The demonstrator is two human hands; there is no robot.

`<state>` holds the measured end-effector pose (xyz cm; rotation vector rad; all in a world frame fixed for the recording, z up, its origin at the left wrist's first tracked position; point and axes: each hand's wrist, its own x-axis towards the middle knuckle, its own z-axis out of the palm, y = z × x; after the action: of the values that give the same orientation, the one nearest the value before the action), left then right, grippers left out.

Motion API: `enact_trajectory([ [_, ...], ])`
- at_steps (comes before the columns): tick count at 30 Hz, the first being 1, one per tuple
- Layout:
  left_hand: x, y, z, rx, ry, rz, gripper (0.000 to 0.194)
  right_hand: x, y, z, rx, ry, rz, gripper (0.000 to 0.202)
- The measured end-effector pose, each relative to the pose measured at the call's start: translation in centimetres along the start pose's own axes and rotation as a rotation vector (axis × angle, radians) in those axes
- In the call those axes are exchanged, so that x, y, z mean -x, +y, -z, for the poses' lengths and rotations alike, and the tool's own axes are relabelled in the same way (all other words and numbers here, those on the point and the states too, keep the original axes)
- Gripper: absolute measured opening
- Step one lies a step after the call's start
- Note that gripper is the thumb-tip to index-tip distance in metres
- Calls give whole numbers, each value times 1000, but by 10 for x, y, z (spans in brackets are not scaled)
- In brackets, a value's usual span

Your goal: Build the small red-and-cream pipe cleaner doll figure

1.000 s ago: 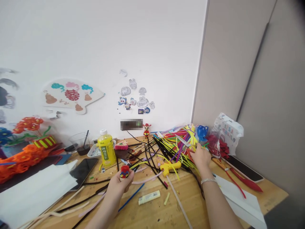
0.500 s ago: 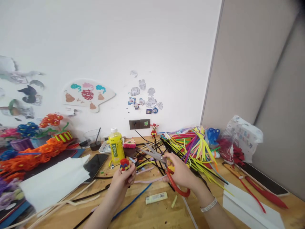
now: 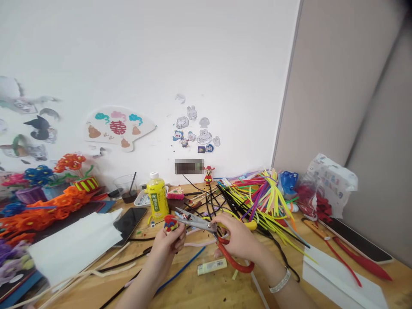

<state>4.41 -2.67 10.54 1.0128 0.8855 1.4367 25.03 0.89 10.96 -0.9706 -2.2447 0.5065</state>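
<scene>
My left hand point(image 3: 169, 243) pinches a small red, blue and yellow fuzzy figure point(image 3: 170, 222) between thumb and fingers; its lower part is hidden by the hand. In my right hand point(image 3: 238, 236) is a pair of scissors point(image 3: 203, 224) with orange-red handles. The blades are parted and point left, and their tips reach the figure's right side. I cannot tell whether they touch it. Below the scissors a pale glue tube point(image 3: 211, 267) lies on the wooden table point(image 3: 196, 294). A similar red figure point(image 3: 208, 176) stands against the wall.
Colourful pipe cleaners point(image 3: 264, 197) are heaped at the back right. A yellow drink bottle point(image 3: 157, 197) and a cup of dark drink point(image 3: 128, 192) stand at the back left. White paper point(image 3: 74, 246), a black phone point(image 3: 130, 223) and orange fuzzy flowers point(image 3: 48, 210) lie leftward.
The scissors in my right hand have moved left and down, bringing their parted blades to the figure. My left hand stays nearly in place, shifted slightly right with the figure.
</scene>
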Motion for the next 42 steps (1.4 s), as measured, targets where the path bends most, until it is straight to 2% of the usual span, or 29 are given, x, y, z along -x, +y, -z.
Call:
enact_trajectory([
  [8,2,0,-4,38,-2,36,32,0,0,-3,-81,2,-20,61],
  [20,2,1,-2,50,-46,68,33,1,-2,-6,-59,-7,-61,59],
  [24,2,1,-4,35,-30,57,33,0,-5,-8,1,16,-63,52],
  [25,2,1,-5,-17,11,44,33,0,-5,-9,18,28,-63,49],
  [27,0,0,-5,-176,169,-18,32,0,-7,-10,45,45,-63,46],
  [30,-2,4,2,-361,469,-169,30,0,-8,-13,89,74,-53,44],
  [33,-1,17,13,-463,653,-347,22,1,-10,-16,210,100,-66,41],
  [35,2,26,18,-607,646,-464,15,1,-13,-18,325,97,-83,37],
  [37,3,31,20,-1061,476,-724,10,1,-17,-20,422,81,-80,33],
  [39,3,30,21,-1403,336,-878,18,1,-20,-23,488,54,-50,33],
  [42,-1,24,21,-1613,235,-897,23,1,-22,-27,562,22,-7,36],
])
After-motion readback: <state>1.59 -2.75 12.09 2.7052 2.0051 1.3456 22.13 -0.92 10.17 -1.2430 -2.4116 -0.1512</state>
